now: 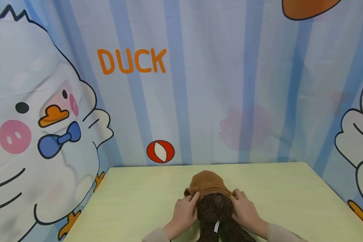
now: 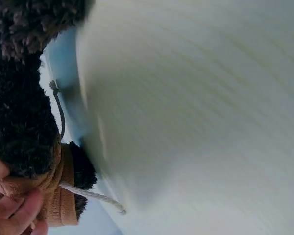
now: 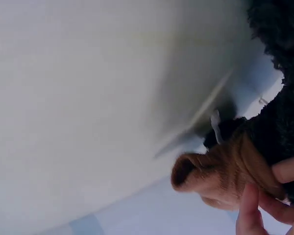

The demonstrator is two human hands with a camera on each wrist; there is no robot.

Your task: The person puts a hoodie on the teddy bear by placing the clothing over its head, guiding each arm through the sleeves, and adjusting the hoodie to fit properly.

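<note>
A shaggy dark brown plush toy (image 1: 215,208) stands in front of me, its back and a small white tag (image 1: 216,226) facing me. Over its upper end sits a small brown cloth garment (image 1: 207,181). My left hand (image 1: 184,210) pinches the garment's edge on the left side, and my right hand (image 1: 246,211) pinches the same edge on the right. A light knotted cord (image 2: 98,197) hangs from the cloth in the left wrist view. In the right wrist view, a short sleeve-like opening (image 3: 183,171) sticks out from the garment. The toy's front is hidden in the head view.
The pale yellow table (image 1: 145,191) reaches back to a striped blue and white curtain (image 1: 205,84) with printed ducks and lettering. Its back edge (image 1: 157,166) runs along the curtain's foot.
</note>
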